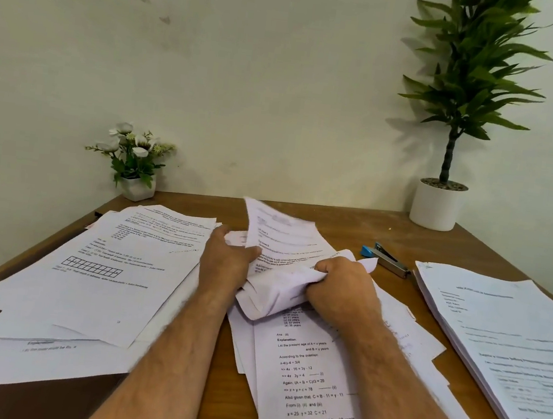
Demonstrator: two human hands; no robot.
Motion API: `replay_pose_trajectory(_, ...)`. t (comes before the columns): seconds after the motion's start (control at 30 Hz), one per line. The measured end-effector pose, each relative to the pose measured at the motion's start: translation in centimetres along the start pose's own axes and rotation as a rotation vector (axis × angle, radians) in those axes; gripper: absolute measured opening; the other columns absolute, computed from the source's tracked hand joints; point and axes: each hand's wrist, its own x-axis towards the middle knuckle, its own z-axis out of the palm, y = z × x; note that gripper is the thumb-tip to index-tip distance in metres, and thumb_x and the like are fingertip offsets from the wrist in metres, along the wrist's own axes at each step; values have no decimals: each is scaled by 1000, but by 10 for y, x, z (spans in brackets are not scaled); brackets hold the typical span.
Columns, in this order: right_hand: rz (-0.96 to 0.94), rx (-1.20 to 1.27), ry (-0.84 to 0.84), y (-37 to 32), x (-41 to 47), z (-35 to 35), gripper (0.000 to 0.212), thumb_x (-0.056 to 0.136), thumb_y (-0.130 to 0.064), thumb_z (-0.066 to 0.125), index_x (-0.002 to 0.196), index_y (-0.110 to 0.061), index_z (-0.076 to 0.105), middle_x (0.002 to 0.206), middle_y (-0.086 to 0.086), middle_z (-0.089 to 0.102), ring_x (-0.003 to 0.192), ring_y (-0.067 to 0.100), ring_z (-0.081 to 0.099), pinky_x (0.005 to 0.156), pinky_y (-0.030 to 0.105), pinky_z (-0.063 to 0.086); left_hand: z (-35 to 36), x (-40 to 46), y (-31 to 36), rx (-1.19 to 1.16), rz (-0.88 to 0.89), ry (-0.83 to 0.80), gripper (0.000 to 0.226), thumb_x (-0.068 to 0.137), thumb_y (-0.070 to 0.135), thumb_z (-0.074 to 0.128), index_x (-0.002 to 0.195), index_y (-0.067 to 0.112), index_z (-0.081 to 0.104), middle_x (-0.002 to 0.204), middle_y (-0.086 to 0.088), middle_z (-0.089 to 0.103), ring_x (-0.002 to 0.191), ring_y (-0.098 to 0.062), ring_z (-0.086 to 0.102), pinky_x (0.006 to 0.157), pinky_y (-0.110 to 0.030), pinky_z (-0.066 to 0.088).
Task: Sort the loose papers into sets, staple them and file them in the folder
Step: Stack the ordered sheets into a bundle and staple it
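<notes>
Spread of loose printed sheets [95, 278] at nine o'clock on wooden desk [352, 225]; thick paper stack [506, 356] at three; blue-and-steel stapler [387, 259] at one.

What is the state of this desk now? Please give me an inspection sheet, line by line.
Surface: wooden desk, mostly under paper.
Job's things: left pile; middle sheets; right stack; stapler behind, untouched; folder not identified.
Clutter: nothing seen.
Grips: left hand and right hand both closed on a curled bundle.
Cables: nothing seen.
Surroundings: flower pot back left, tall plant back right, pale wall.
</notes>
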Motion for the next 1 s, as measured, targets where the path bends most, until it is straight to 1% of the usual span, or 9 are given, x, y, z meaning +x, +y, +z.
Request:
replay_pose_trajectory(0.1, -54, 86, 109, 2, -1, 0, 26, 77, -10, 61, 92, -30, 58, 78, -9, 62, 77, 17, 61, 71, 40, 57, 1, -4, 8, 180, 141, -114, 15, 86, 15, 74, 97, 25, 78, 93, 5, 77, 82, -12, 70, 78, -29, 56)
replay_pose_trajectory(0.23, -116, 264, 277, 2, -3, -4, 79, 85, -25, 76, 143, -41, 25, 113, 0, 59, 100, 24, 64, 73, 41, 55, 10, -17, 13, 366, 202, -272, 18, 85, 11, 68, 74, 17, 81, 83, 5, 76, 75, -15, 69, 73, -33, 57)
replay_pose_trajectory(0.3, -141, 167, 286, 4, -2, -3, 82, 82, -29, 80, 143, -46, 29, 141, 4, 39, 110, 28, 61, 76, 42, 57, 7, -18, 16, 348, 171, -356, 13, 85, 15, 71, 78, 16, 82, 86, 4, 78, 84, -17, 70, 81, -37, 58)
replay_pose_trajectory(0.43, -151, 44, 337, 6, -1, -3, 17, 78, -27, 84, 90, -29, 72, 135, -2, 33, 89, 20, 60, 71, 34, 57, 2, -10, 18, 263, 95, -243, 20, 91, 18, 67, 107, 14, 80, 114, 0, 71, 98, -20, 65, 95, -37, 53)
replay_pose_trajectory(0.53, -104, 64, 321, 7, -1, -2, 9, 80, -23, 80, 79, -25, 72, 134, -3, 37, 86, 15, 54, 67, 30, 52, 5, -12, 14, 287, 66, -24, 34, 93, 21, 66, 127, 20, 69, 131, -2, 65, 103, -15, 60, 86, -27, 47)
replay_pose_trajectory(0.67, -57, 31, 298, 6, 0, -2, 7, 84, -21, 72, 79, -19, 68, 123, 0, 40, 80, 15, 54, 67, 29, 49, 9, -9, 9, 251, 20, -21, 62, 90, 16, 73, 146, 19, 46, 147, -7, 52, 126, -25, 56, 86, -28, 47)
replay_pose_trajectory(0.8, -39, 68, 322, 6, 0, -3, 14, 83, -21, 73, 75, -20, 62, 110, -3, 39, 73, 13, 53, 63, 29, 44, 6, -2, 5, -88, 10, 35, 78, 84, 3, 79, 149, 19, 38, 122, 2, 67, 98, -16, 66, 80, -32, 55)
replay_pose_trajectory(0.87, -45, 102, 322, 5, -1, -2, 16, 83, -23, 75, 88, -23, 60, 113, -5, 36, 84, 17, 56, 68, 31, 48, 5, -2, 7, -91, 86, -11, 66, 85, 1, 75, 142, 24, 51, 102, 10, 69, 85, -7, 66, 69, -25, 52)
replay_pose_trajectory(1.0, -130, 148, 369, 5, -1, -2, 66, 85, -21, 73, 136, -40, 36, 133, 2, 36, 97, 24, 59, 77, 38, 56, 9, -15, 15, 226, 308, -248, 28, 86, 7, 72, 84, 34, 79, 78, 20, 73, 74, 1, 66, 66, -14, 47)
